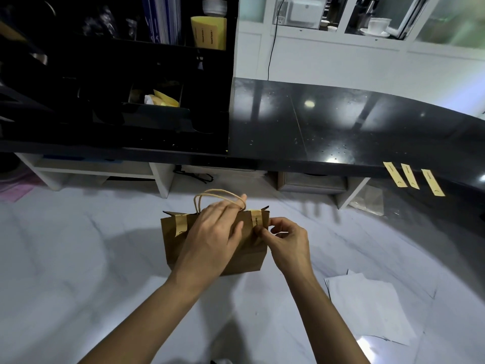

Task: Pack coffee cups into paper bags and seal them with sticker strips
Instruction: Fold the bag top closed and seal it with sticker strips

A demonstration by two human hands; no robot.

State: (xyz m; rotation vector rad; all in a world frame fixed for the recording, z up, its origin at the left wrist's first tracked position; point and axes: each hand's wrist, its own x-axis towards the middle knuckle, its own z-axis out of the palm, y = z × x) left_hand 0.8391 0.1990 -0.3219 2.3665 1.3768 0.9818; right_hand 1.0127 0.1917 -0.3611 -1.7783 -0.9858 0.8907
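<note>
1. paper bag (pixel 215 258): brown, upright on the pale marble-patterned work surface (pixel 78 271), near the middle of the view, its top folded shut and its twisted paper handles (pixel 217 195) arching above the fold.
2. open room: bare surface lies to the left of the bag and in front of it; to the right, well apart, a sheet of white paper (pixel 367 308) lies flat. behind the bag a black counter (pixel 341 127) overhangs, its front edge running across the whole view.
3. spare sticker strips (pixel 412 178): three yellow strips hang side by side from the counter edge at right, well apart from the bag.
4. left hand (pixel 212 232): forearm enters from bottom left; palm down, fingers straight and spread, pressing flat on the bag's front face and upper fold, fingertips reaching the base of the handles.
5. right hand (pixel 286 240): forearm enters from bottom right; fingers curled, thumb and forefinger pinching the lower end of the right sticker strip (pixel 256 219) against the bag's front near its right edge.
6. strips on the bag: the right strip folds over the top edge just beside the right corner; a left sticker strip (pixel 181 223) already wraps over the top near the left corner, just beside the left hand's wrist side.
7. background: a black shelf unit (pixel 118 74) stands on the counter at left, with yellow packets (pixel 208 32) in an upper compartment.
</note>
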